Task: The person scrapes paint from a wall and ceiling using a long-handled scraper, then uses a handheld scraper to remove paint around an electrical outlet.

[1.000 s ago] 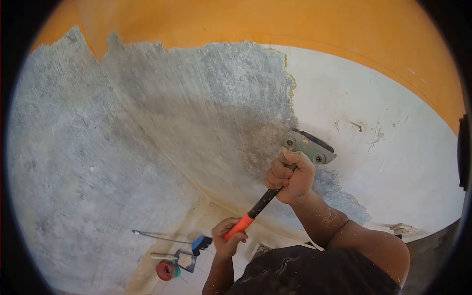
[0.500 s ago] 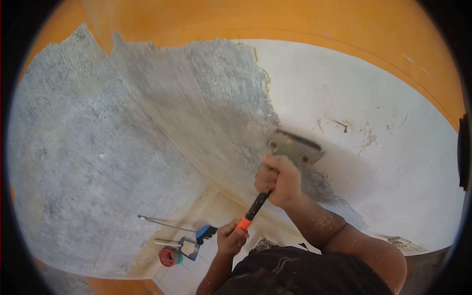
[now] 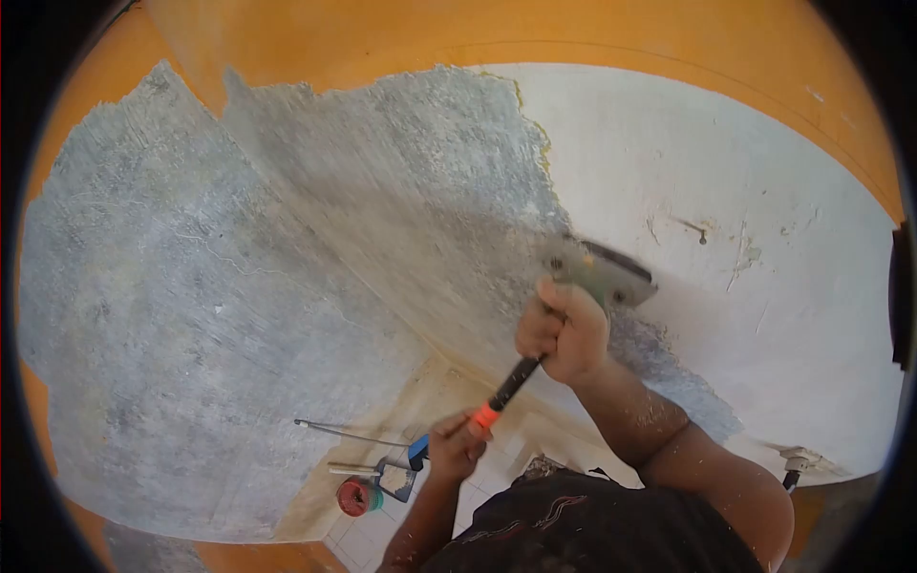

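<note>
A long-handled wall scraper (image 3: 604,271) has its wide, slightly blurred head against the wall, at the border between grey bared plaster (image 3: 411,162) and white coating (image 3: 650,143). My right hand (image 3: 565,329) is wrapped round the black handle just below the head. Lower down, my left hand (image 3: 458,445) grips the handle's orange end. Pale flecks dot my right forearm. The blade's exact contact with the wall is hard to see.
On the tiled floor below stand a red and green tub (image 3: 359,497), a flat dark tray (image 3: 395,477) and a blue object (image 3: 418,452) with a thin cord or rod. A nail or hook (image 3: 702,234) sticks out of the white wall. Orange paint (image 3: 478,33) borders the top.
Wall, floor items and hands all sit further right in view, as the head camera has shifted. Both hands keep their hold, and the scraper head stays at the coating's edge.
</note>
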Available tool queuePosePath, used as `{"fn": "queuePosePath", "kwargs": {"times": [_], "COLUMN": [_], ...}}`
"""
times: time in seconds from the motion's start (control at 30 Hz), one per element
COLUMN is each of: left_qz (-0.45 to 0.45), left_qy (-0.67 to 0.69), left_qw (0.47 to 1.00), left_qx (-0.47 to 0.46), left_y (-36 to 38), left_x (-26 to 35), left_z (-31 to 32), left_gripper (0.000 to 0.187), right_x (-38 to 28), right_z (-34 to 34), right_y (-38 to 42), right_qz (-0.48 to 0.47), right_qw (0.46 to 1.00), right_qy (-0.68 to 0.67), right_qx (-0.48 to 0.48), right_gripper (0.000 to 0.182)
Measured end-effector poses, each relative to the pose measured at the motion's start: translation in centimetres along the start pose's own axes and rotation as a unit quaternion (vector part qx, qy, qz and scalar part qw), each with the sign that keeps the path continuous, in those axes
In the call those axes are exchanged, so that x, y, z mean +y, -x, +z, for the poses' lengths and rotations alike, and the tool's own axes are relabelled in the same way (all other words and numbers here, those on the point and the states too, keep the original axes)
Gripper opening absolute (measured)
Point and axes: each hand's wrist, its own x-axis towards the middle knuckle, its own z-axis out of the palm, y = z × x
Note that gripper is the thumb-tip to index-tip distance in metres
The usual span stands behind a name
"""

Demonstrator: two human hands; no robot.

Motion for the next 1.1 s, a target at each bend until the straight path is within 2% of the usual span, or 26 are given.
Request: {"fn": "queuePosePath", "kwargs": {"times": [0.07, 0.13, 0.2, 0.27, 0.3, 0.37, 0.4, 0.47, 0.53, 0.57, 0.6, 0.63, 0.7, 0.73, 0.83, 0.9, 0.97, 1.03, 1.1], "left_qz": [0.027, 0.037, -0.015, -0.028, -0.039, 0.000, 0.008, 0.022, -0.013, -0.036, -0.053, -0.069, -0.031, -0.023, -0.006, -0.023, -0.083, -0.094, -0.041], "left_qy": [-0.013, -0.031, 0.001, 0.017, 0.031, -0.012, -0.021, -0.039, -0.012, 0.000, 0.017, 0.034, 0.029, 0.066, 0.003, 0.023, 0.080, 0.093, 0.070], "left_qw": [0.999, 0.999, 1.000, 0.999, 0.999, 1.000, 1.000, 0.999, 0.999, 0.999, 0.998, 0.997, 0.999, 0.996, 1.000, 0.999, 0.993, 0.990, 0.996], "left_qx": [-0.012, -0.017, -0.014, -0.002, 0.015, -0.014, -0.012, -0.015, -0.033, -0.008, -0.007, -0.007, -0.015, -0.058, -0.018, -0.043, -0.028, -0.041, -0.032], "left_y": [-0.4, -0.2, 0.8, 0.8, 0.5, -1.1, -1.3, -1.4, -0.2, 0.5, 0.9, 0.9, -0.6, -1.4, -1.3, 0.0, 1.2, 0.4, -1.0], "left_x": [2.4, 3.0, 1.5, 0.4, -0.1, 1.9, 2.9, 4.1, 2.9, 1.9, 1.0, 0.5, 0.9, 1.7, 3.3, 2.1, 0.2, -0.2, 1.1], "left_z": [1.0, 1.2, 1.6, 1.8, 1.8, 1.6, 1.7, 1.6, 1.5, 1.8, 2.1, 2.3, 1.6, 1.5, 2.7, 2.6, 2.6, 2.6, 1.8], "left_gripper": [0.030, 0.030, 0.029, 0.029, 0.028, 0.028, 0.030, 0.032, 0.033, 0.033, 0.034, 0.035, 0.035, 0.033, 0.034, 0.036, 0.038, 0.037, 0.034], "right_x": [-0.7, -0.6, -0.5, -0.1, -0.6, -1.2, -1.2, -1.2, -0.9, -0.7, -0.7, -1.0, -1.6, -2.2, -2.2, -1.7, -1.1, -1.6, -2.2], "right_z": [1.7, 1.7, 1.3, 0.7, 0.9, 1.7, 1.9, 2.5, 2.0, 1.7, 2.1, 2.3, 2.6, 3.7, 3.4, 3.3, 2.7, 2.7, 3.5], "right_y": [-0.9, -0.6, 0.2, 0.7, 0.3, -0.5, -0.4, -0.9, -0.3, 0.2, 0.6, 0.4, -0.2, -0.6, -1.0, -0.1, 0.7, 0.5, -0.8], "right_qz": [-0.059, -0.059, -0.053, -0.027, -0.029, -0.066, -0.066, -0.068, -0.067, -0.062, -0.055, -0.057, -0.054, -0.082, -0.103, -0.106, -0.054, -0.047, -0.065], "right_qw": [0.998, 0.998, 0.999, 0.998, 0.998, 0.997, 0.997, 0.995, 0.996, 0.996, 0.995, 0.995, 0.996, 0.995, 0.994, 0.994, 0.992, 0.993, 0.996], "right_qy": [0.003, -0.002, 0.003, 0.011, 0.015, 0.027, 0.026, -0.066, -0.062, -0.057, 0.030, 0.031, 0.035, 0.043, 0.041, 0.035, 0.010, 0.042, 0.044], "right_qx": [-0.037, -0.022, -0.002, 0.057, 0.057, -0.019, -0.018, -0.013, -0.002, 0.014, 0.072, 0.073, 0.066, 0.046, -0.003, -0.001, 0.112, 0.101, 0.050], "right_gripper": [0.034, 0.035, 0.035, 0.035, 0.035, 0.032, 0.032, 0.025, 0.025, 0.025, 0.037, 0.037, 0.036, 0.038, 0.037, 0.036, 0.036, 0.034, 0.033]}}
